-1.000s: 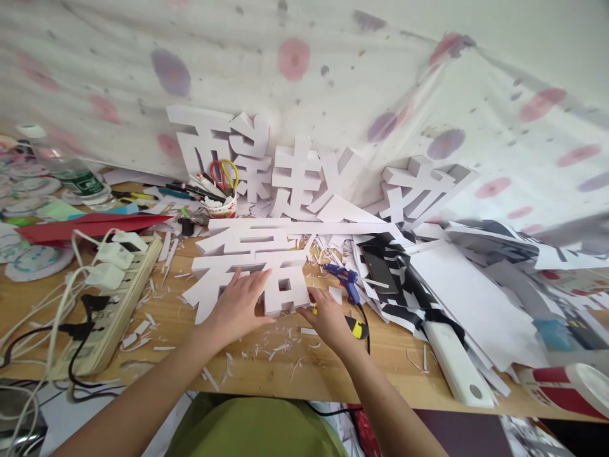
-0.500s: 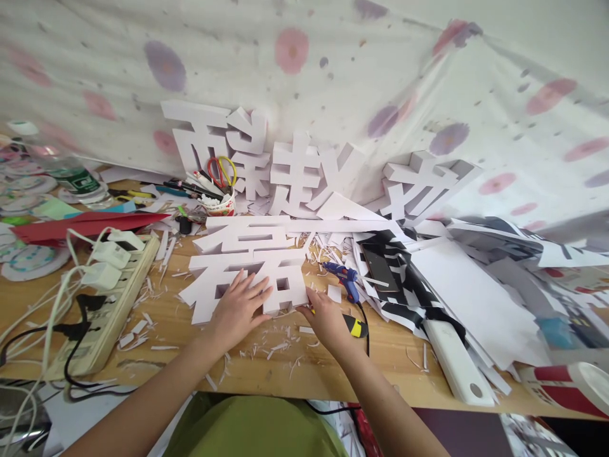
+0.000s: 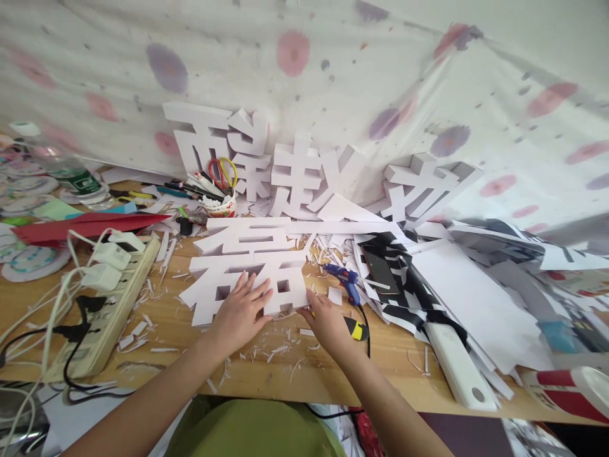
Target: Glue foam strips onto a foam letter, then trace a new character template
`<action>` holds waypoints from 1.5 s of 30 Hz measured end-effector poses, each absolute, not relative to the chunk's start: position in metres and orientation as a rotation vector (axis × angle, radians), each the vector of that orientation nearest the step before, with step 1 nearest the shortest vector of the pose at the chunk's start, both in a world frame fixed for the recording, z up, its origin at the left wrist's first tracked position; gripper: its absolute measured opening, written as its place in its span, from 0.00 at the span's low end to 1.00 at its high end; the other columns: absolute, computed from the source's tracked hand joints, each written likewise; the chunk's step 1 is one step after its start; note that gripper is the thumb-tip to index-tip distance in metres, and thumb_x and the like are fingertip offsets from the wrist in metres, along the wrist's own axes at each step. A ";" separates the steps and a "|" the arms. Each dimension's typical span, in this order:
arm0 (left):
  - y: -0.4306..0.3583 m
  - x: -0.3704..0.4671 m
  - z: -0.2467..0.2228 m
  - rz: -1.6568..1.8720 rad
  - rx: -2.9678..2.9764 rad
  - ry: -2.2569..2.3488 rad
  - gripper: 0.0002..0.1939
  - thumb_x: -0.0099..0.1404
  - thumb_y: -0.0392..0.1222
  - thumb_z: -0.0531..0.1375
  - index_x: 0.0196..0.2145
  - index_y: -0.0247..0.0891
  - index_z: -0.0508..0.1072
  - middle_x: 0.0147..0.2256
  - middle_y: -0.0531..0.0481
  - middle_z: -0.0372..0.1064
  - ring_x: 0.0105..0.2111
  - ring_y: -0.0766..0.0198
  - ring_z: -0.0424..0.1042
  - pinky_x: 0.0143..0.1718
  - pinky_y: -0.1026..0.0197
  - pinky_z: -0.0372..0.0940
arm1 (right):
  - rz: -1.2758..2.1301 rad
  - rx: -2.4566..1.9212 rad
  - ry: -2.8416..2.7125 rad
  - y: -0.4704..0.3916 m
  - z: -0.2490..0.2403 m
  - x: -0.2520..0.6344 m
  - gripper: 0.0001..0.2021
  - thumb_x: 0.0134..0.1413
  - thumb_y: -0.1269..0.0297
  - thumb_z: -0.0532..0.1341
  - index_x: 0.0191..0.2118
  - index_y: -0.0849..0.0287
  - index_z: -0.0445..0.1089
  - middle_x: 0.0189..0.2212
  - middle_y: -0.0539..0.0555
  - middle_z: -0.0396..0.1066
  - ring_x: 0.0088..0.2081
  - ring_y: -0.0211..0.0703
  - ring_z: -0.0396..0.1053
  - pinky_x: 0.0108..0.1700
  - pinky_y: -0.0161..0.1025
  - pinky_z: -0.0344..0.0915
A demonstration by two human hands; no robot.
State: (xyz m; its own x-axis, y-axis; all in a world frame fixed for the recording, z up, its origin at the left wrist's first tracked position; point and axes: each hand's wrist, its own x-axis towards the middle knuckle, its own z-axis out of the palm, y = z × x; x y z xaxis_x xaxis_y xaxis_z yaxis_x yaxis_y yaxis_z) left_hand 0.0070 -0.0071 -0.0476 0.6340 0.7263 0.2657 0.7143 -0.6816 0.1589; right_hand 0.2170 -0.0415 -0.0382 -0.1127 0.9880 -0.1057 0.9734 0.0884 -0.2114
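A large white three-dimensional paper character (image 3: 247,235) lies flat on the wooden table before me. My left hand (image 3: 242,312) rests on its lower part, fingers spread over the face, thumb at the near edge. At the lower right corner, my right hand (image 3: 328,320) holds the character's side between thumb and fingers. A yellow-and-black handled tool (image 3: 358,328) lies partly hidden behind the right hand. Just beyond that hand is a blue glue gun (image 3: 343,277), its cord running toward the table edge.
White paper characters (image 3: 297,174) stand against the flowered curtain. A cup (image 3: 221,206) holds scissors and pens. On the left lie a power strip (image 3: 114,304) with chargers and a bottle (image 3: 76,174). Paper sheets (image 3: 476,298), a white power bank-like object (image 3: 459,365) and a paper cup (image 3: 568,390) occupy the right.
Both hands keep almost the same place on the paper character. The left fingers have shifted very slightly; the whole view has tilted a little.
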 end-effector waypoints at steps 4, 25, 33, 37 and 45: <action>-0.007 0.008 -0.048 0.493 2.805 1.226 0.22 0.58 0.43 0.59 0.49 0.33 0.68 0.53 0.42 0.61 0.55 0.50 0.57 0.57 0.45 0.52 | 0.395 -1.979 -2.347 -0.035 -0.020 0.230 0.17 0.52 0.73 0.53 0.48 0.60 0.65 0.43 0.58 0.70 0.46 0.48 0.66 0.44 0.41 0.62; 0.024 0.034 -0.013 0.648 2.615 1.366 0.22 0.66 0.39 0.41 0.51 0.28 0.65 0.57 0.36 0.55 0.58 0.53 0.53 0.59 0.48 0.46 | 0.178 -1.653 -2.163 0.004 -0.057 0.189 0.21 0.56 0.73 0.45 0.55 0.64 0.59 0.52 0.62 0.60 0.57 0.46 0.54 0.56 0.43 0.56; 0.103 0.080 -0.043 0.441 2.592 1.604 0.24 0.65 0.38 0.43 0.58 0.27 0.53 0.60 0.34 0.46 0.61 0.50 0.40 0.58 0.45 0.42 | 0.113 -1.760 -2.222 0.002 -0.051 0.188 0.21 0.57 0.71 0.47 0.56 0.55 0.58 0.52 0.58 0.62 0.57 0.48 0.53 0.60 0.57 0.41; 0.108 0.079 -0.055 0.418 2.612 1.582 0.25 0.65 0.40 0.42 0.59 0.28 0.51 0.60 0.35 0.48 0.61 0.51 0.42 0.58 0.43 0.40 | 0.109 -1.756 -2.209 0.002 -0.054 0.189 0.21 0.58 0.69 0.47 0.56 0.54 0.58 0.52 0.57 0.63 0.57 0.49 0.52 0.59 0.58 0.39; 0.109 0.080 -0.053 0.311 2.629 1.586 0.27 0.66 0.42 0.41 0.59 0.25 0.49 0.60 0.34 0.47 0.61 0.50 0.40 0.58 0.43 0.38 | 0.102 -1.713 -2.179 0.003 -0.061 0.191 0.20 0.58 0.69 0.46 0.56 0.55 0.59 0.52 0.56 0.63 0.57 0.49 0.52 0.60 0.57 0.39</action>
State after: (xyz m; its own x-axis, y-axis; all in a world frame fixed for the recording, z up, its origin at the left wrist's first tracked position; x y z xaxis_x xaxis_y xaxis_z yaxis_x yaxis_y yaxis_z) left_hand 0.0798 0.1086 -0.0532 0.4520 0.8805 0.1430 0.8694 -0.4707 0.1503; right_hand 0.1907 0.0029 -0.0613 -0.1956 0.9513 0.2384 0.9248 0.2599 -0.2780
